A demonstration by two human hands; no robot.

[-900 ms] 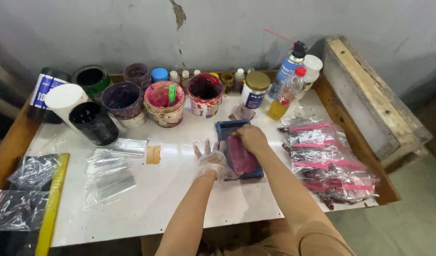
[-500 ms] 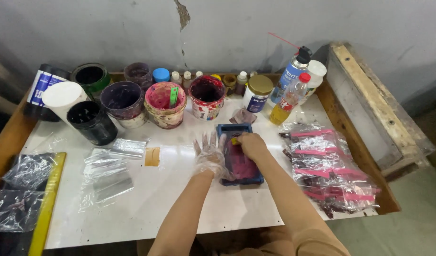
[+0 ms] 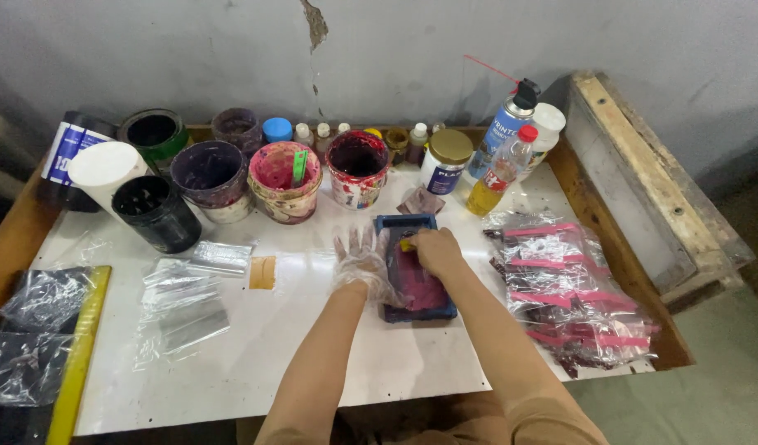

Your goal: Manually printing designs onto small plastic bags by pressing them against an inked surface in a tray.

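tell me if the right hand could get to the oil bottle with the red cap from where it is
Probably yes: the right hand rests on the blue tray, and the oil bottle stands just beyond it with bare table between.

Both hands (image 3: 399, 259) on blue tray (image 3: 415, 306)

My view: a white-topped bench (image 3: 313, 363) carrying stained paint pots (image 3: 284, 181), a spray can (image 3: 504, 128), a blue tray (image 3: 416, 268), clear plastic bags (image 3: 181, 301), pink-striped packets (image 3: 572, 288), and a yellow ruler (image 3: 78, 354).
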